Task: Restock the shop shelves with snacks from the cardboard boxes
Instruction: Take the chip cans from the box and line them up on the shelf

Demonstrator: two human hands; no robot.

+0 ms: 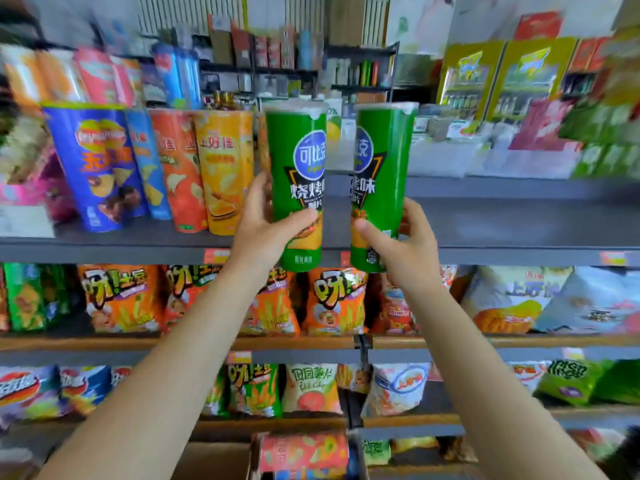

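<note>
While both arms reach up toward the grey top shelf (502, 220), the left hand (263, 225) has its fingers and thumb curled round the lower half of one green crisp can (299, 168), and the right hand (403, 244) clamps a second green can (379, 168) the same way. Both cans stand upright, side by side but apart, their bases level with that shelf's front edge. Left of them on the shelf stand an orange can (225, 171), a red can (180, 168) and a blue can (100, 168).

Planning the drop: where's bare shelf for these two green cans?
Free: grey top shelf right of the yellow can, behind both green cans held by left hand and right hand. Crowded: top shelf's left end, bag shelves below.
</note>
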